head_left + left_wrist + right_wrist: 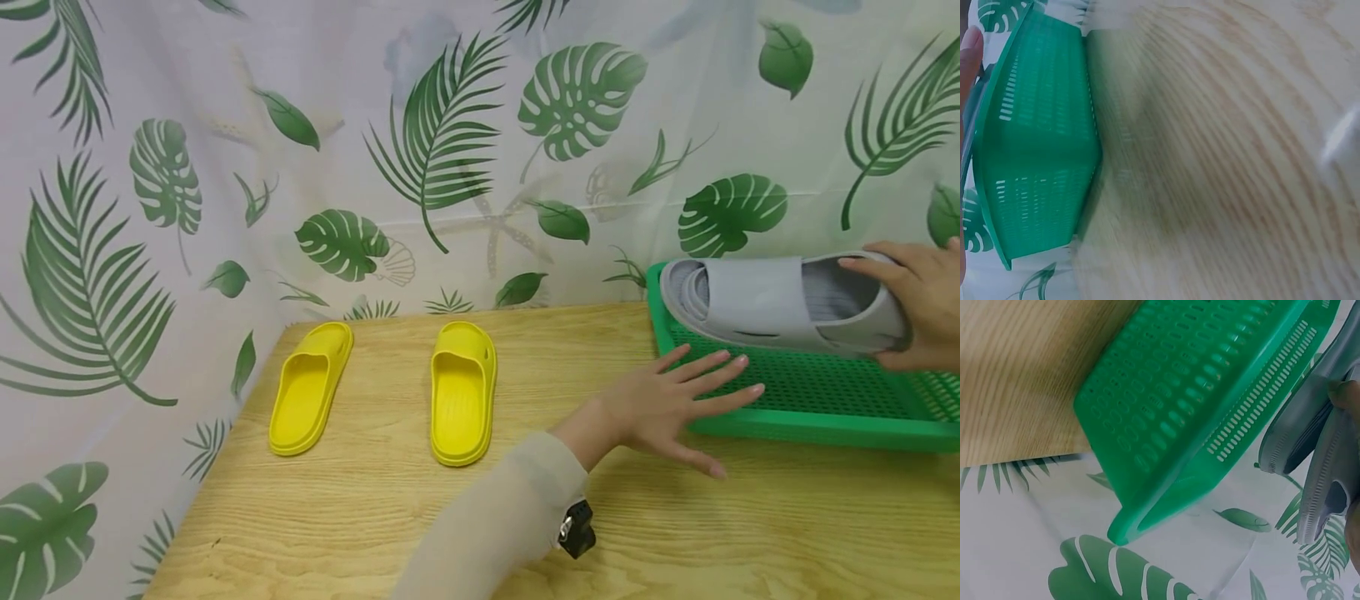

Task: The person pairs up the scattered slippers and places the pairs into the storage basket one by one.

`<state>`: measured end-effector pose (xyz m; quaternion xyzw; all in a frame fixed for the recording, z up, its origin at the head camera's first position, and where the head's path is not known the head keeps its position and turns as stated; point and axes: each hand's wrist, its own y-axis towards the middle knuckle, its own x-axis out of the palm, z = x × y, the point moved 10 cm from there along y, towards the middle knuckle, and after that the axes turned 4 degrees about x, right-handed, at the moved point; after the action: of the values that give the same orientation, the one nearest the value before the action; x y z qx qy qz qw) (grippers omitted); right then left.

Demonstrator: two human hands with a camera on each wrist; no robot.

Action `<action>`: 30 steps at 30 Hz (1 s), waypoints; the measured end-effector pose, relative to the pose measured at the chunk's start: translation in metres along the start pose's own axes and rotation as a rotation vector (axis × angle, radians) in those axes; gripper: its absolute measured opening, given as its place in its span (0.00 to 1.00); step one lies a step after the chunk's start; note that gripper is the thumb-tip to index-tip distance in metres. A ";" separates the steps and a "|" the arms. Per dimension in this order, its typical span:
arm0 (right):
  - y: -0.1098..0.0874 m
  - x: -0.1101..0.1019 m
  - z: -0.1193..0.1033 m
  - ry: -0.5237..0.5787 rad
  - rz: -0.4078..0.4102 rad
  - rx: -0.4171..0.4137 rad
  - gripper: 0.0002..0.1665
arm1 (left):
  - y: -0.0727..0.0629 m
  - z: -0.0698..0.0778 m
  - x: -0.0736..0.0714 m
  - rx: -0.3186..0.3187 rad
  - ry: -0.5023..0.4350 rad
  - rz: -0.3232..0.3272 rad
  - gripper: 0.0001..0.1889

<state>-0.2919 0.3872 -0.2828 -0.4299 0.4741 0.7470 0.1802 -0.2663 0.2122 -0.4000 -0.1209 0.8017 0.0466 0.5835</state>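
My right hand grips a pair of grey slippers at the right end, thumb and fingers round them. They lie sideways above the green basket, one tucked against the other. In the right wrist view both grey slippers show at the right edge, pressed together in the grip. My left hand is spread with straight fingers over the basket's front left rim, short of the slippers, holding nothing. Only a sliver of that hand shows in the left wrist view.
Two yellow slippers stand apart on the wooden table, one at the left and one nearer the middle, toes toward the back. A leaf-printed cloth hangs behind and along the left side. The basket has perforated sides.
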 end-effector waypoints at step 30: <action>0.012 0.064 0.045 -0.067 -0.352 0.092 0.91 | -0.004 0.003 0.019 0.016 -0.067 -0.095 0.52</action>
<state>-0.3573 0.4113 -0.3207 -0.4724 0.4189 0.6953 0.3434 -0.2681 0.2065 -0.4189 -0.1525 0.7754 0.0162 0.6125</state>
